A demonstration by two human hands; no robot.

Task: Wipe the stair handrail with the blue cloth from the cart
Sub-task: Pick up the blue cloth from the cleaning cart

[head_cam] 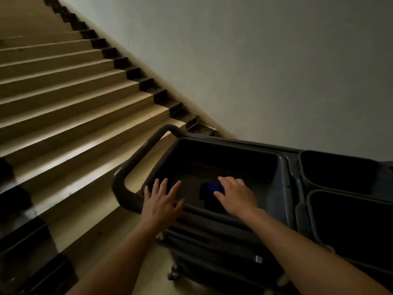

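A dark blue cloth (209, 188) lies on the floor of the grey cart's top tray (280, 188). My right hand (236, 195) reaches into the tray, its fingers curled on the cloth's right edge and covering part of it. My left hand (162, 202) hovers with fingers spread over the tray's near left rim, holding nothing. No handrail shows in this view.
The cart's curved push handle (136, 158) loops out to the left over the lowest steps. Two dark bins (340, 169) sit in the cart at the right. Beige stairs (74, 99) climb to the upper left beside a plain wall (255, 60).
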